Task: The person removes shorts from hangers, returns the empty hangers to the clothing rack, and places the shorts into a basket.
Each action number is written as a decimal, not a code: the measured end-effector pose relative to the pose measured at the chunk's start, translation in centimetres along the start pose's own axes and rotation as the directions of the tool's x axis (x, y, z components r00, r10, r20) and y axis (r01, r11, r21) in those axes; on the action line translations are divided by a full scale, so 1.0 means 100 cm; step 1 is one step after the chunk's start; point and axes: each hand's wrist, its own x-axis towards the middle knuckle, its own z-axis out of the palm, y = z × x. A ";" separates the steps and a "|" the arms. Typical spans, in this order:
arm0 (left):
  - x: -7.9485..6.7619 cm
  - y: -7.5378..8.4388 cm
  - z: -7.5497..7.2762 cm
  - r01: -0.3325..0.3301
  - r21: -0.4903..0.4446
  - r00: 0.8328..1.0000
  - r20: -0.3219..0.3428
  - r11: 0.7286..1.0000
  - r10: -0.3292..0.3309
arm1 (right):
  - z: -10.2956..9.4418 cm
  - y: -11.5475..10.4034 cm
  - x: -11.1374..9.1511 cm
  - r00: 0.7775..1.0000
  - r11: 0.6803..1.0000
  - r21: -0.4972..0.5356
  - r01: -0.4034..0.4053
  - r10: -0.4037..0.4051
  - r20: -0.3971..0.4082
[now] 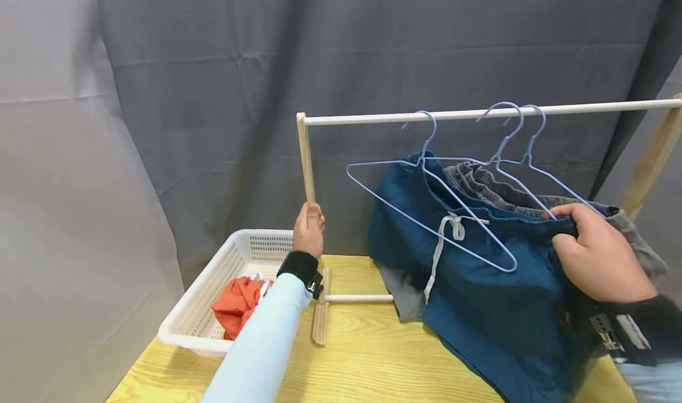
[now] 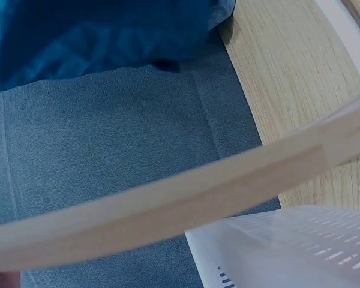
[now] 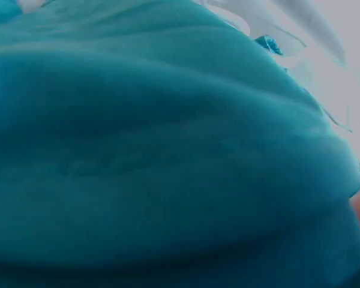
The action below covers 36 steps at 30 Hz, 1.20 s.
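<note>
My left hand (image 1: pixel 308 231) grips the upright wooden post (image 1: pixel 306 160) of a clothes rack; the left wrist view shows this post (image 2: pixel 168 207) slanting across. At the right, my right hand (image 1: pixel 604 258) pinches the waistband of dark blue shorts (image 1: pixel 495 290), beside the lower end of a lilac hanger (image 1: pixel 514 132). A white drawstring (image 1: pixel 438 255) dangles from the shorts. Another lilac hanger (image 1: pixel 367 197) hangs tilted in front of them. Blue cloth (image 3: pixel 168 150) fills most of the right wrist view, with the fingertips hidden.
A white rail (image 1: pixel 367 118) carries the hangers, including a third hanger (image 1: pixel 539 125) with a grey garment (image 1: pixel 474 181) behind the shorts. On the wooden table (image 1: pixel 367 355) at left stands a white basket (image 1: pixel 181 317) holding an orange-red cloth (image 1: pixel 235 302). Grey curtain hangs behind.
</note>
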 end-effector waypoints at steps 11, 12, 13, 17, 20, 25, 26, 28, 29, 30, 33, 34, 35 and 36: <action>0.001 -0.003 -0.001 -0.008 0.017 1.000 -0.001 1.000 0.008 | 0.012 0.000 -0.012 0.997 0.998 -0.006 0.064 -0.064 0.036; 0.001 -0.003 -0.001 -0.006 0.020 1.000 -0.002 1.000 0.006 | 0.013 -0.001 -0.013 0.997 0.997 -0.007 0.073 -0.072 0.037; 0.001 -0.003 -0.001 -0.002 0.024 1.000 -0.003 1.000 0.003 | 0.014 -0.001 -0.014 0.996 0.997 -0.009 0.076 -0.076 0.039; 0.001 -0.002 -0.002 0.006 0.035 1.000 -0.005 0.999 -0.006 | 0.017 0.001 -0.017 0.994 0.996 -0.019 0.093 -0.091 0.055; 0.001 -0.003 -0.002 0.007 0.032 1.000 -0.007 0.999 -0.007 | 0.018 0.003 -0.020 0.992 0.995 -0.021 0.100 -0.098 0.073; 0.001 -0.003 -0.002 0.002 0.015 1.000 -0.004 1.000 -0.002 | 0.021 0.006 -0.022 0.989 0.992 -0.018 0.126 -0.124 0.079; 0.002 -0.003 -0.002 -0.002 0.012 1.000 -0.003 1.000 0.002 | 0.022 0.006 -0.022 0.988 0.991 -0.016 0.133 -0.131 0.080; 0.002 -0.002 -0.002 -0.006 0.010 1.000 -0.001 1.000 0.006 | 0.025 0.007 -0.023 0.986 0.989 -0.016 0.145 -0.143 0.085; 0.002 -0.002 -0.001 -0.009 0.010 1.000 -0.001 1.000 0.009 | 0.026 0.007 -0.024 0.985 0.989 -0.016 0.147 -0.145 0.091; 0.002 -0.002 -0.001 -0.011 0.010 1.000 0.000 1.000 0.011 | 0.027 0.008 -0.025 0.984 0.989 -0.014 0.147 -0.145 0.104; 0.001 -0.001 -0.001 -0.007 0.019 1.000 0.002 1.000 0.007 | 0.031 0.009 -0.027 0.978 0.988 -0.012 0.156 -0.153 0.141; 0.000 0.000 0.000 -0.005 0.023 1.000 0.001 1.000 0.005 | 0.032 0.009 -0.028 0.975 0.987 -0.009 0.161 -0.158 0.155; 0.000 0.000 0.000 -0.003 0.025 1.000 0.001 1.000 0.003 | 0.033 0.009 -0.029 0.972 0.986 -0.006 0.166 -0.163 0.169; 0.000 0.000 0.000 -0.001 0.024 1.000 0.002 1.000 0.001 | 0.034 0.009 -0.029 0.969 0.984 -0.003 0.177 -0.174 0.178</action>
